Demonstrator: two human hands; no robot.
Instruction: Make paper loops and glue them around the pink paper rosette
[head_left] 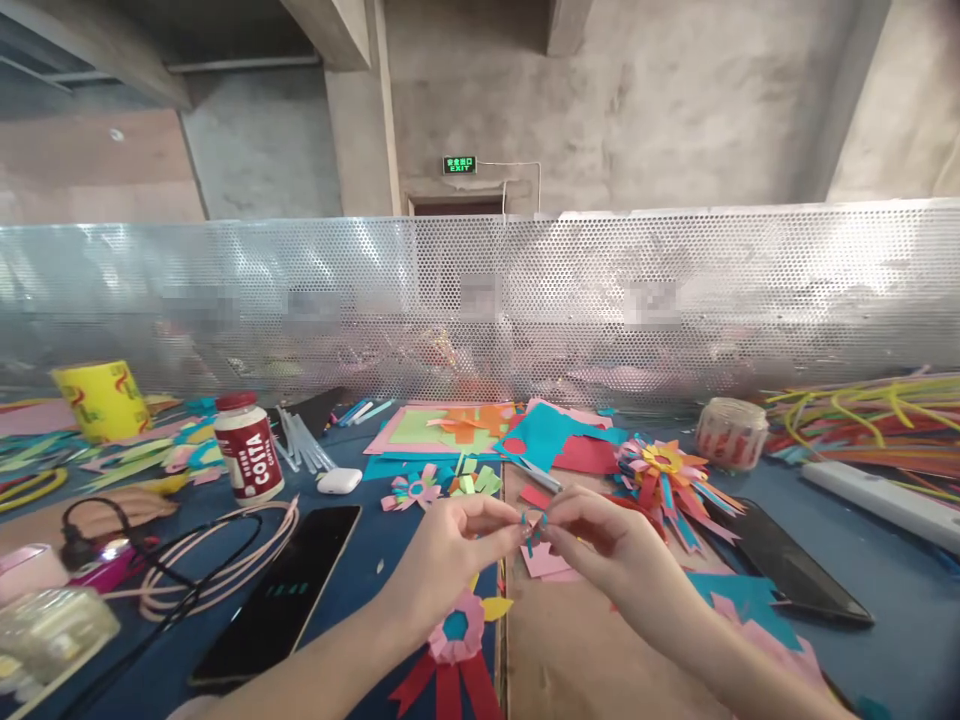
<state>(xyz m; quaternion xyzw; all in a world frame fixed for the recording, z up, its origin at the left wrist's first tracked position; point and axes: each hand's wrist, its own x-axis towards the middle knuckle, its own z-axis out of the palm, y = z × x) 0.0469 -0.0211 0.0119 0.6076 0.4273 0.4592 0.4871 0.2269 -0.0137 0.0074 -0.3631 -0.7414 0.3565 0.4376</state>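
Observation:
My left hand (465, 545) and my right hand (600, 535) meet over the middle of the table. Both are closed in a pinch, fingertips nearly touching, on a small piece of blue and pinkish paper (532, 530). Its exact shape is partly hidden by my fingers. Below my left wrist lies a paper rosette (456, 635) with a pink ruffled rim, a blue centre and red tails. Just beyond my hands are scissors (541, 477), partly hidden, and red and pink paper scraps (551, 562). A larger multicoloured paper rosette (667, 475) sits beyond my right hand.
Coloured paper sheets (427, 425) lie at the back, before a perforated metal screen (465, 300). To the left are a phone (289, 590), a coiled cable (217, 575), a Costa bottle (250, 455) and a yellow roll (103, 402). A black tablet-like device (795, 560) and a jar (731, 433) stand right.

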